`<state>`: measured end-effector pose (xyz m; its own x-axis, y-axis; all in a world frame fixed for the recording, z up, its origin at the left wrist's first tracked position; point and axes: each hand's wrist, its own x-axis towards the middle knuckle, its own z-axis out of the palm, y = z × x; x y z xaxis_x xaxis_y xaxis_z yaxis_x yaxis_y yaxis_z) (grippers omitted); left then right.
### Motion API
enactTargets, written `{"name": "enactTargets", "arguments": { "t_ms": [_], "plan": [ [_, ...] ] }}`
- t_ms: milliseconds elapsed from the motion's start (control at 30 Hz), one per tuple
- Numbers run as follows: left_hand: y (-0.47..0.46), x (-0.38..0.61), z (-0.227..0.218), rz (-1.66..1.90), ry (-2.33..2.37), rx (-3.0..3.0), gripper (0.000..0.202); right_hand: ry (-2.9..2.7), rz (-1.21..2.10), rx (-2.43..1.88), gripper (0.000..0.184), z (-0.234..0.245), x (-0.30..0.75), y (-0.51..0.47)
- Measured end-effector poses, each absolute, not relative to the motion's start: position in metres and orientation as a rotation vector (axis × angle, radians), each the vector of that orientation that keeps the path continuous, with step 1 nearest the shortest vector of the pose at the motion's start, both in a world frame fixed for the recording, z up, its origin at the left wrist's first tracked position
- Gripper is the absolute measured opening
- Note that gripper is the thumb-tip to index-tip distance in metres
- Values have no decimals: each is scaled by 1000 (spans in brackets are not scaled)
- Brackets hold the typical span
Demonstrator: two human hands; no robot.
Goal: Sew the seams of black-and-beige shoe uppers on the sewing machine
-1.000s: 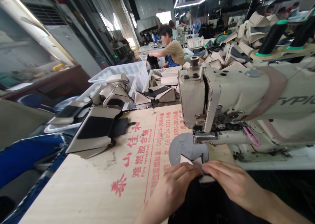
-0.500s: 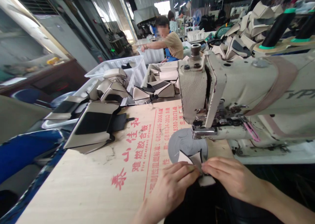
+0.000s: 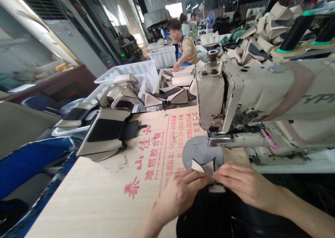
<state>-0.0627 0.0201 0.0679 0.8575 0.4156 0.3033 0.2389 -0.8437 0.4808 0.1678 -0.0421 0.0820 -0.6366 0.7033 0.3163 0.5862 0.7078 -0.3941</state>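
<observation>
My left hand [image 3: 181,191] and my right hand [image 3: 242,184] meet fingertip to fingertip at the near edge of the plywood table [image 3: 110,192]. Both pinch a small beige and black fabric piece [image 3: 206,168] that lies just in front of the sewing machine's head [image 3: 230,98]. The piece rests partly on a round grey plate [image 3: 199,150] under the needle area. Black material [image 3: 209,213] hangs below my hands toward my lap.
Beige and black sewn parts [image 3: 104,135] lie at the table's left edge, with more piled in white plastic bins [image 3: 136,72] behind. Thread cones [image 3: 291,35] stand on the machine. Another person [image 3: 185,47] works at a far table. A blue object [image 3: 28,161] sits at left.
My hands have crept slightly forward toward the machine with the fabric piece. The far person's arm has drawn back from reaching left. The view shifted a little.
</observation>
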Motion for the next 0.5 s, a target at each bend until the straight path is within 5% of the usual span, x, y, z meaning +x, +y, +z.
{"name": "enactTargets", "arguments": {
  "t_ms": [500],
  "plan": [
    [24,-67,67,561,358,2590,28,-2479,431,-1041,28,85,168,-45]
  ]
}}
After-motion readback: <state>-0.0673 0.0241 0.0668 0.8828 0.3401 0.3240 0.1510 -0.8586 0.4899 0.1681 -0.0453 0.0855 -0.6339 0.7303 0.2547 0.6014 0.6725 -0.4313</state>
